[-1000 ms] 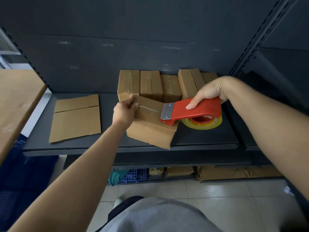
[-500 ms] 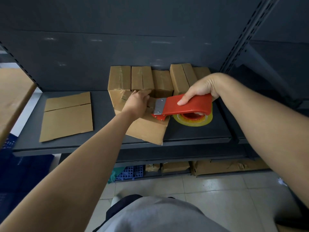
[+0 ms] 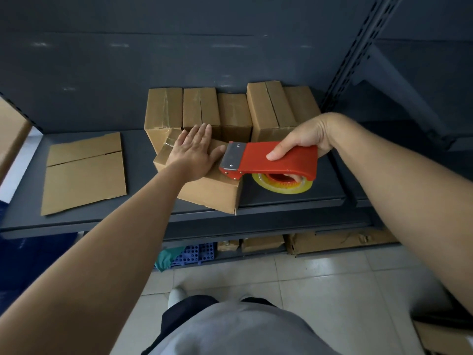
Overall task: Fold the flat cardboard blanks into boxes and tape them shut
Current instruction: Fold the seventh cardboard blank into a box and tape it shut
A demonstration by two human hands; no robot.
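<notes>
dim, cool indoor light, faint glare streaks on the dark back panel (image 3: 128, 60), soft shadows, sharp centre, wide-angle bending at edges, slight blur on near arms

Red tape dispenser (image 3: 279, 160), yellowish tape roll (image 3: 284, 185), brown cardboard box (image 3: 212, 193)

Support: dark grey metal shelf (image 3: 281, 201), flat deck, dark panel behind.
Left part: flat brown cardboard blank (image 3: 84, 172), lying flat, apart from boxes.
Rear centre: row of closed brown cardboard boxes (image 3: 199, 108), side by side against panel.
Front centre: single brown cardboard box (image 3: 212, 193), skewed, corner at front edge.
</notes>
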